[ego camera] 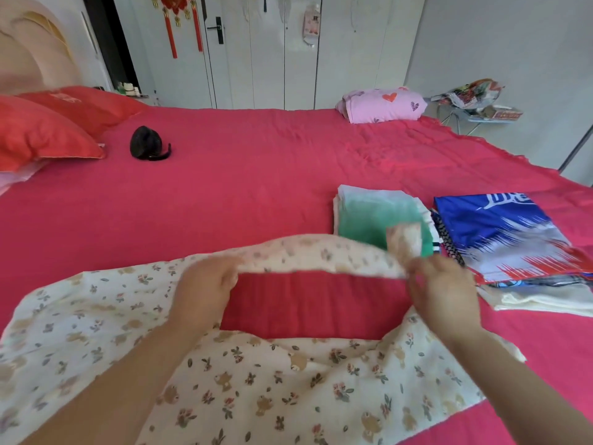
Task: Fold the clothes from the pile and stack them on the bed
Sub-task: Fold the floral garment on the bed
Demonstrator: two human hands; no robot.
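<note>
A cream garment with a small flower and bear print (256, 380) lies spread on the red bed (224, 187) right in front of me. My left hand (202, 290) and my right hand (442, 290) each pinch its far edge and hold that edge lifted, so red sheet shows in the gap beneath. Beyond my right hand sits a folded green and white garment (375, 216). To its right lies a blue, white and red garment (500, 232) on top of a cream one (545, 300).
Two red pillows (48, 130) lie at the far left, with a small black object (147, 144) next to them. A folded pink heart-print bundle (382, 106) sits at the bed's far edge. White wardrobe doors stand behind, and a cluttered chair (475, 104) at far right.
</note>
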